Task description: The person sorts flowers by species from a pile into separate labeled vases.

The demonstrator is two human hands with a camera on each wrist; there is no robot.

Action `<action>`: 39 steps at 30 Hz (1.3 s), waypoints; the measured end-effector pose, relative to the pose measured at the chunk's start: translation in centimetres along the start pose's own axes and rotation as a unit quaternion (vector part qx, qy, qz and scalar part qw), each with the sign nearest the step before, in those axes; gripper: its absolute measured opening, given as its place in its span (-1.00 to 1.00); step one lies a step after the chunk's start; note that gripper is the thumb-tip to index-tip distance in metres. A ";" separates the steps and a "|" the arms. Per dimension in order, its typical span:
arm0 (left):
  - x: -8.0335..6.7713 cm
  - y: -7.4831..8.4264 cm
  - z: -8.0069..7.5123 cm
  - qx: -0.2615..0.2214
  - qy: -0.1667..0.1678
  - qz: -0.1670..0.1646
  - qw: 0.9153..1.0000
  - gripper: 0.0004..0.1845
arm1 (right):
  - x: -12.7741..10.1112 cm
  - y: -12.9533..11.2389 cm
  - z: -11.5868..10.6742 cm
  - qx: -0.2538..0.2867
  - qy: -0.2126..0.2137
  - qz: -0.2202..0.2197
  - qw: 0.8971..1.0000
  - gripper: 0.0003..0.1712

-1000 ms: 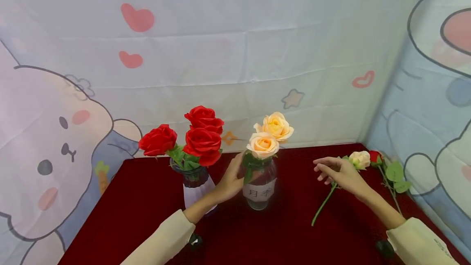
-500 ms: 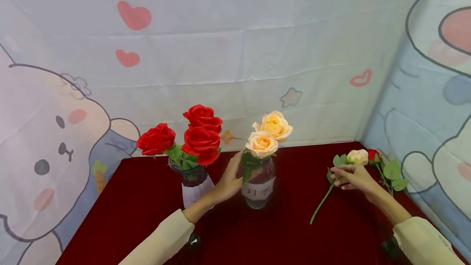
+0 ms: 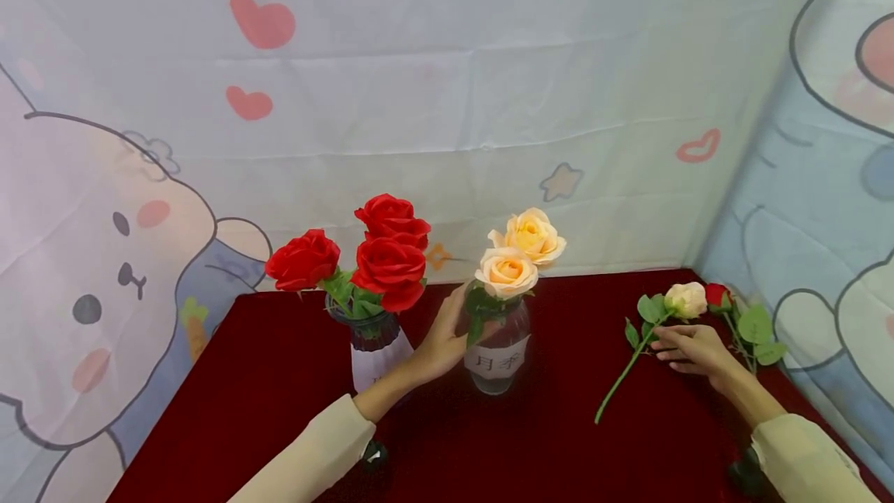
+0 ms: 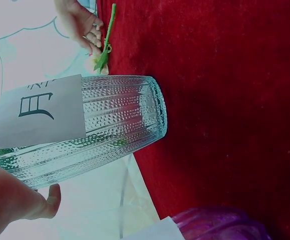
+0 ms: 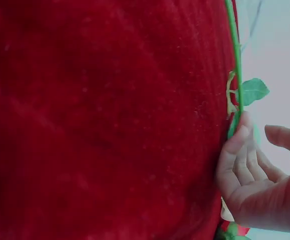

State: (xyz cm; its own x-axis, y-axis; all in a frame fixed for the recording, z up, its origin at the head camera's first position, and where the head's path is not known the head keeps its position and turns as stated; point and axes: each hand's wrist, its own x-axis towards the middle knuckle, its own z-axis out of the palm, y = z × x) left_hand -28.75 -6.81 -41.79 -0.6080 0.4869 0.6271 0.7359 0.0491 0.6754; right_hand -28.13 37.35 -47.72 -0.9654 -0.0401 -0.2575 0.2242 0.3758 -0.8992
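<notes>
My left hand [image 3: 440,346] grips the upper part of a clear glass vase [image 3: 515,326] from its left side; some fingers pass behind the glass. Two peach roses [image 3: 506,273] stand in this vase, which bears a white paper label [image 4: 44,112] with dark writing. On the right, a cream rose [image 3: 686,300] with a green stem lies on the red cloth. My right hand [image 3: 698,349] is low beside that stem [image 5: 236,55], its fingertips at or very near it. The right wrist view shows the thumb apart from the loosely bent fingers.
Left of the glass vase stands a purple vase [image 3: 370,336] with several red roses [image 3: 391,262]. A red rose [image 3: 718,297] with green leaves lies beyond my right hand. Printed curtains [image 3: 419,99] hang behind and beside the red-covered table [image 3: 545,449].
My right hand has moved right and down, from above the cream rose's stem to the cloth beside it. My left hand stays on the glass vase. The head view has shifted slightly.
</notes>
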 end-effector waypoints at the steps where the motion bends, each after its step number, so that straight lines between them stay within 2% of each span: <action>1: 0.0 0.0 0.0 -0.002 -0.001 -0.001 1.000 -0.27 | 0.1 0.0 0.0 0.002 0.004 0.001 1.000 -0.19; 5: 0.3 0.0 -0.1 -0.017 -0.006 0.014 1.000 -0.28 | 0.5 -0.2 0.2 0.005 0.016 0.008 1.000 -0.15; 10: 0.3 0.1 -0.1 -0.006 -0.006 0.024 1.000 -0.25 | 1.2 -0.3 0.8 -0.005 0.033 0.025 0.999 -0.19; 14: 0.2 0.1 0.0 -0.017 -0.009 0.018 1.000 -0.25 | 1.5 -0.5 0.9 -0.003 0.039 0.039 0.998 -0.41; 18: 0.2 0.0 0.1 -0.042 -0.012 0.008 0.999 -0.26 | 1.9 -0.7 0.6 0.028 0.024 0.054 0.998 -0.70; 21: 0.2 -0.2 0.0 -0.039 -0.009 0.012 0.999 -0.26 | 2.0 -0.9 0.1 0.043 0.012 0.050 0.998 -0.74; 24: 0.2 -0.2 0.0 -0.025 -0.005 0.018 1.000 -0.25 | 1.7 -1.5 -0.3 0.036 0.007 0.035 0.999 -0.53; 26: 0.2 -0.2 0.0 -0.016 -0.005 0.020 1.000 -0.24 | 1.2 -2.2 -0.6 0.019 0.005 0.024 1.000 -0.35; 28: 0.2 -0.2 0.0 -0.011 -0.004 0.019 1.000 -0.23 | 0.8 -3.0 -1.0 -0.005 0.005 0.009 1.000 -0.27; 33: 0.3 -0.1 -0.1 -0.022 -0.006 0.020 1.000 -0.23 | 0.1 -4.6 -1.8 -0.035 0.008 -0.040 0.999 -0.27; 37: 0.3 0.0 -0.1 -0.023 -0.008 0.009 1.000 -0.24 | -0.4 -5.6 -1.9 -0.017 0.020 -0.079 0.997 -0.31; 39: 0.2 0.1 -0.1 -0.025 -0.010 0.001 1.000 -0.25 | -0.9 -6.3 -1.8 0.002 0.029 -0.100 0.995 -0.43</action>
State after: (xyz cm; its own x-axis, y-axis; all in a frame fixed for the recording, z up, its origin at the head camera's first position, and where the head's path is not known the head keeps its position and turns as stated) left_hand -28.86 -6.78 -41.56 -0.6004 0.5036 0.6213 0.7212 0.0053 0.6927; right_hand -28.92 36.66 -41.20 -0.9967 -0.0607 -0.0538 0.0283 0.3612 -0.9320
